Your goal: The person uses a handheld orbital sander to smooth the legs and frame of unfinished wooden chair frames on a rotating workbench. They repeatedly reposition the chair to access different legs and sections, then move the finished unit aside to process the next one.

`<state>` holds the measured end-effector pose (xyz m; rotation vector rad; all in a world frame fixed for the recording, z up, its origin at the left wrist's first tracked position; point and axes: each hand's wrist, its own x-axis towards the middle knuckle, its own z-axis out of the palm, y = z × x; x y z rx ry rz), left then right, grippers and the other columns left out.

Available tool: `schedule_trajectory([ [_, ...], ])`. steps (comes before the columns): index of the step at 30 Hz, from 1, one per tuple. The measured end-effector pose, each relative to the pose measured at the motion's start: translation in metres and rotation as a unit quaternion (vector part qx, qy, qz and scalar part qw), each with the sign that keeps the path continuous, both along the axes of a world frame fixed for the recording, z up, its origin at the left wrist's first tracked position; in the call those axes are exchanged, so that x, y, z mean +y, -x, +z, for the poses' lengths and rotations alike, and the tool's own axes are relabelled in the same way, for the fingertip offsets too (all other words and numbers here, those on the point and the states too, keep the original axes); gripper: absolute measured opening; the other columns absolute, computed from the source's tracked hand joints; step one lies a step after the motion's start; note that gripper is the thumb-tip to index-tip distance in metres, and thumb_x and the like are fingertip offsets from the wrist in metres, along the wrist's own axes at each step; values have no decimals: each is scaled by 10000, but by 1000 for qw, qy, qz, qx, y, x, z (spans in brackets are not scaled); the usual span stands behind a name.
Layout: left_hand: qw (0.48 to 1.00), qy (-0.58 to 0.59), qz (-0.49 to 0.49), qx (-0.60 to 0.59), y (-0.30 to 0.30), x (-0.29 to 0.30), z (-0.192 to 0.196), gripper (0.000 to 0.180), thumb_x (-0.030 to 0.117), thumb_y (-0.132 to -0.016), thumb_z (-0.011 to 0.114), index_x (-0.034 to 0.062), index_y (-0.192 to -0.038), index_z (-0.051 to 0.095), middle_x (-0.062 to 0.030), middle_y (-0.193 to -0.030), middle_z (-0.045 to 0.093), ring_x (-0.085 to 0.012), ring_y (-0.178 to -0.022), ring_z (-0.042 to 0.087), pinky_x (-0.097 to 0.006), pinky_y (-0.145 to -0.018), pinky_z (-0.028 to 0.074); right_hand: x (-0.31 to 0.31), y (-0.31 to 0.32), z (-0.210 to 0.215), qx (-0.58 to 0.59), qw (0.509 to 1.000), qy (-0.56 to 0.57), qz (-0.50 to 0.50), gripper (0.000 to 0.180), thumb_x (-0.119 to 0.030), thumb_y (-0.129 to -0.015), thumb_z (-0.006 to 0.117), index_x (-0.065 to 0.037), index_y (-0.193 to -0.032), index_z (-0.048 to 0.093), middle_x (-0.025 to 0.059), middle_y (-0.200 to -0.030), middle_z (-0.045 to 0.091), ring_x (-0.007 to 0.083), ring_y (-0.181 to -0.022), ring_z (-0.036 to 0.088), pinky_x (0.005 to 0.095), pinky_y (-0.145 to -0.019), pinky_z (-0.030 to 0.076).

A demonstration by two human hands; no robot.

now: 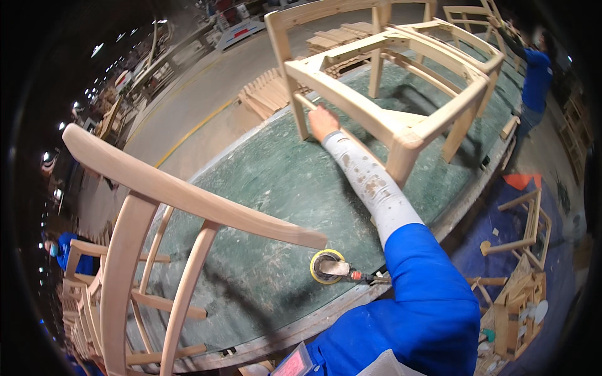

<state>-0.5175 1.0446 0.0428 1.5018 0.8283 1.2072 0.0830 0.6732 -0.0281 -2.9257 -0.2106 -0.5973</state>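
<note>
My right arm, in a blue sleeve and a dusty grey cuff, reaches forward over a green worktable (269, 182). At its end my right hand (323, 121) is closed round a lower rail of a pale wooden chair frame (351, 94). The frame stands on the table and has no seat panel. On the near left stands another wooden chair (188, 191), its curved top rail close to me. Beside the tip of that rail lies a round sander (328, 266) with a yellow-edged pad and a hose. My left hand is out of view.
Another chair frame (439, 31) stands close behind the held one. Cut wooden pieces (260, 94) are stacked past the table's far edge. A co-worker in blue (536, 78) is at the far right, another person (63, 250) at the left. Wood scraps (517, 307) lie low right.
</note>
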Motion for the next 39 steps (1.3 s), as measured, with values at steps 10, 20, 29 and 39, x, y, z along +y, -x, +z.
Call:
schedule_trajectory([
  [10,966,81,-203,-139,85,21,10,320,285,-958,442,151,-1245,395,-188,-919,592,-204,-578,600,-240,-396,480,-44,-65,-2,-1,1000,-28,10,205,-165,-902,465,-70,-936,643,147,-963,605,290,-867,639,391,-665,542],
  [20,993,3,-66,-100,18,-21,46,411,429,-910,520,22,-968,525,-102,-701,594,-202,-529,587,-308,-474,497,74,160,12,445,542,-564,437,544,-478,-951,378,19,-1063,569,115,-900,616,185,-823,612,335,-803,489],
  [29,978,50,-201,-26,-59,4,64,460,476,-917,481,32,-814,540,-94,-587,572,-161,-470,569,-247,-402,455,-8,187,38,162,776,-506,341,239,-241,-908,528,-11,-880,588,65,-675,566,188,-695,611,324,-637,499],
  [39,968,39,-246,-36,-134,65,97,446,485,-901,510,49,-817,542,-53,-569,534,-149,-463,553,-257,-424,469,7,348,-120,90,946,-205,236,570,-250,-711,712,-95,-1210,483,189,-1185,487,369,-1050,499,479,-865,404],
])
